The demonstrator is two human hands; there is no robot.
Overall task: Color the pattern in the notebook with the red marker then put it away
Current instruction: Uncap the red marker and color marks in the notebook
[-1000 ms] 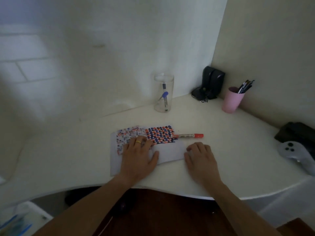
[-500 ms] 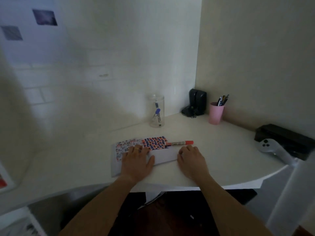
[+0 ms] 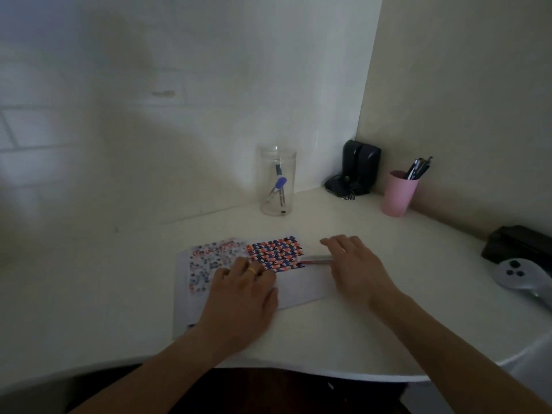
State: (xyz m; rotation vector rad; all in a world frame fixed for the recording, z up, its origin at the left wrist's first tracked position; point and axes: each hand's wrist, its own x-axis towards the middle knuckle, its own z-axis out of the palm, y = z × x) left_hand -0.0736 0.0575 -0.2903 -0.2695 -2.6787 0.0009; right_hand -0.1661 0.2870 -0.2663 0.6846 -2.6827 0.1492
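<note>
— White desk [image 3: 343,339], curved front edge, set into a corner of two walls. What lies on it?

— An open notebook [image 3: 301,289] near the front edge, a little left of the middle. Its upper part carries the pattern [image 3: 276,253]: the right block is densely filled in red and dark blue, the left block is paler and only partly filled.

— And the marker?

— The marker [image 3: 315,259] lies flat on the desk, touching the notebook's right edge, level with the lower end of the dense block. Only part of its barrel shows; the rest is hidden under the right hand.

— How are the hands?

— The left hand [image 3: 243,294] rests palm down on the notebook, fingers spread slightly over the lower edge of the pattern, a gold ring [image 3: 252,271] on one finger. It grips nothing. The right hand [image 3: 354,264] is over the marker's far end, palm down, fingers extended and loosely apart. Whether it touches the marker I cannot tell; the fingers are not closed around it.

— What stands toward the back?

— A clear jar [image 3: 277,180] with a compass and a pen inside stands by the back wall. In the back corner sits a dark speaker [image 3: 358,165], and just right of it a pink cup [image 3: 398,192] full of pens. At the right edge lie a grey controller [image 3: 519,277] and, behind it, a black box [image 3: 522,243].
</note>
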